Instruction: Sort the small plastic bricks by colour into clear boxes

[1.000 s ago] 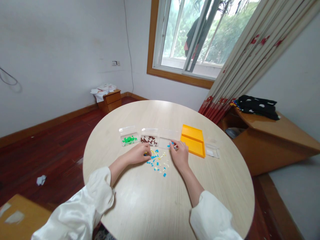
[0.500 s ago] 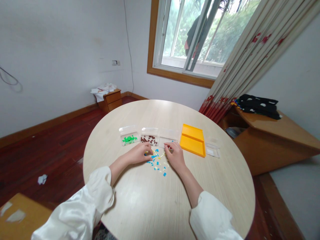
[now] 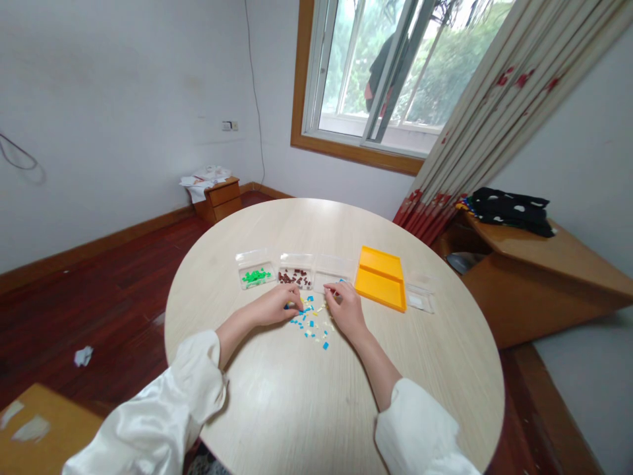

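Note:
Small blue, pale and yellow building bricks (image 3: 311,324) lie scattered on the round table between my hands. At the left edge of this scatter, my left hand (image 3: 277,305) rests low with thumb and forefinger pinched together; anything between them is too small to make out. My right hand (image 3: 345,305) is at the front of a clear plastic box (image 3: 322,284), its thumb and forefinger also closed. Whatever they grip is hidden. Some blue shows inside that box behind my fingers. Two more clear boxes hold green bricks (image 3: 257,276) and dark brown bricks (image 3: 295,276).
A yellow two-part tray (image 3: 380,295) lies right of the boxes, with a small clear case (image 3: 420,299) beside it. The round wooden table (image 3: 291,409) has a curved edge. Beyond stand a small drawer cabinet (image 3: 225,200) and a tilted brown desk (image 3: 539,284).
My left thumb and forefinger have come together over the bricks. My right hand stays almost in place by the box.

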### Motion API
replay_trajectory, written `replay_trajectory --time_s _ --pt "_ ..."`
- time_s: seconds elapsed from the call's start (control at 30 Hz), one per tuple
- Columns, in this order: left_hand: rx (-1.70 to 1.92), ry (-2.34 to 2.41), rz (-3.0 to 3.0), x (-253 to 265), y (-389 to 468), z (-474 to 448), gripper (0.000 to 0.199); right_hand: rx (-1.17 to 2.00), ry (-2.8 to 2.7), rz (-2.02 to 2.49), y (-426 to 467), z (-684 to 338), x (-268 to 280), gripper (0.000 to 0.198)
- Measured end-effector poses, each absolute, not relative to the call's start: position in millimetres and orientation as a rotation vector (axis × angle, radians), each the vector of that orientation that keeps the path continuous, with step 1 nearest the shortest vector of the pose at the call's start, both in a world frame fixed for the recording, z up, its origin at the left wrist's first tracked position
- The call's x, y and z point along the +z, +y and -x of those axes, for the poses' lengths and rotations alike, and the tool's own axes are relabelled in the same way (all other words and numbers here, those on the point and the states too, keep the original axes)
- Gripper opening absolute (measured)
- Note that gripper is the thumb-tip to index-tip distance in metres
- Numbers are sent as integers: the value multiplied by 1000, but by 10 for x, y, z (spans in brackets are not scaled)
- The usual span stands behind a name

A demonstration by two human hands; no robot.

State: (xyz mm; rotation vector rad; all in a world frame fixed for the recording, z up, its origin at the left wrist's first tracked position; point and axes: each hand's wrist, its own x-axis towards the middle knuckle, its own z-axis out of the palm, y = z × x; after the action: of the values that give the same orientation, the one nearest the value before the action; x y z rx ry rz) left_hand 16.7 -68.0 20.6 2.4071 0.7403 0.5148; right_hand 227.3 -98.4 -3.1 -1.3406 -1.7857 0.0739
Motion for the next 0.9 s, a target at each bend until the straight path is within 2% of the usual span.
replay_trajectory --time_s 0.3,0.57,0.9 --pt "497 720 -2411 202 -678 -170 8 101 -1849 1290 -1036 -2223 46 17" --pt "525 737 -2414 175 -664 -160 8 227 -2170 1186 -1160 -2077 129 10" --pt "503 762 -2404 212 -675 -149 9 329 -2304 1225 -1161 -2098 127 10"
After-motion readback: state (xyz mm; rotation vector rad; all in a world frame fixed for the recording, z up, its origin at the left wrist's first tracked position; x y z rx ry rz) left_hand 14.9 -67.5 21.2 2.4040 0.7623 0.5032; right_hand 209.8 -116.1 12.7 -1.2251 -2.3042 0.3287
